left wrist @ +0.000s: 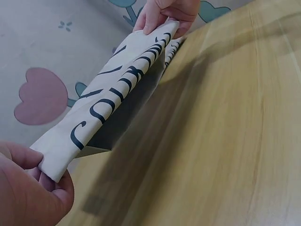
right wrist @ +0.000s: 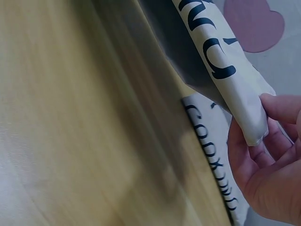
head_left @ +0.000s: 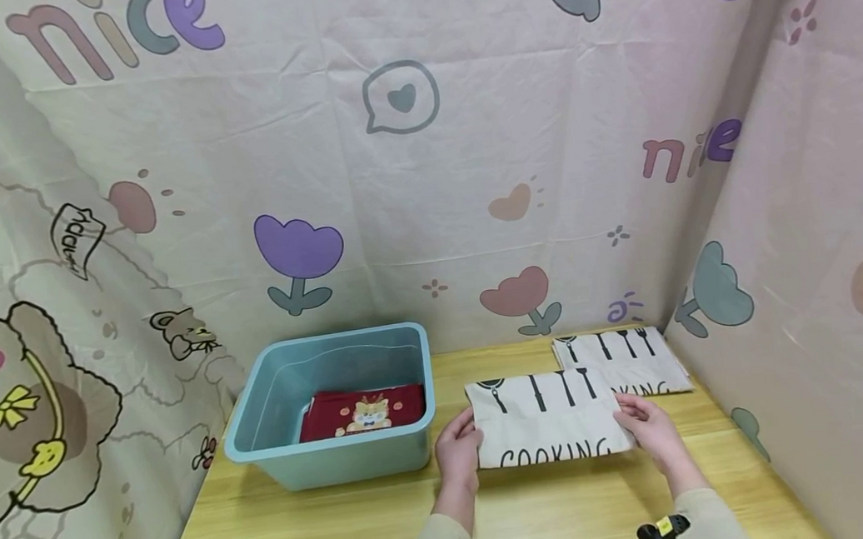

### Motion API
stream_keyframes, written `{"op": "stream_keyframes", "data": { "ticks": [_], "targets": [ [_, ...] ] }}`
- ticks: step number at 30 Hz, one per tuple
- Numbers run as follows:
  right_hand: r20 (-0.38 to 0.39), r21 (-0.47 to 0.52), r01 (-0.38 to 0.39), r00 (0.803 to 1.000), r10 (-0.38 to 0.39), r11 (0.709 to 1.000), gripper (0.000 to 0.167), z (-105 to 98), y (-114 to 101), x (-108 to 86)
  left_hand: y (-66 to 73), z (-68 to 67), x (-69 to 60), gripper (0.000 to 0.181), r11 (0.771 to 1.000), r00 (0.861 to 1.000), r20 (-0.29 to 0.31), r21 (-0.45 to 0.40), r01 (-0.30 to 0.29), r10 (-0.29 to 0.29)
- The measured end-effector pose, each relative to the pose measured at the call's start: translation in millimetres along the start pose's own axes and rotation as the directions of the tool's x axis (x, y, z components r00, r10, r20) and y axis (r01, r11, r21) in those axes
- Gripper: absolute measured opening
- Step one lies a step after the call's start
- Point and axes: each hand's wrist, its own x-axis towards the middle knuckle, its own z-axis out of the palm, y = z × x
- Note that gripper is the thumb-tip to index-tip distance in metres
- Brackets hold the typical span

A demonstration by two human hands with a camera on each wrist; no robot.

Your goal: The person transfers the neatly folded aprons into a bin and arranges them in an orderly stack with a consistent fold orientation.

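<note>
A folded white cloth (head_left: 551, 420) printed with black utensils and the word COOKING is held up above the table between both hands. My left hand (head_left: 459, 450) pinches its left edge, thumb on top, as the left wrist view also shows at the cloth's near corner. On the opposite edge, my right hand (head_left: 651, 429) grips between thumb and fingers. Behind the right hand, a second folded cloth (head_left: 625, 354) with the same print lies on the table. In the right wrist view, part of that second cloth (right wrist: 214, 155) appears below the held one.
A blue plastic bin (head_left: 339, 458) stands on the left of the wooden table (head_left: 329, 527). Inside it lies a folded dark red cloth (head_left: 399, 405) with a cartoon animal print. Patterned curtains (head_left: 411, 196) hang behind the table and at both sides.
</note>
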Motion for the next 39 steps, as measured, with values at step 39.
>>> {"op": "stream_keyframes", "data": {
  "ticks": [39],
  "targets": [
    [0.047,0.304,0.146,0.985,-0.168,0.942,0.026,-12.0,-89.4,-3.2,112.9,-7.6,-16.5,0.039,0.979,0.989,0.095,-0.181,-0.099,0.117]
  ]
}}
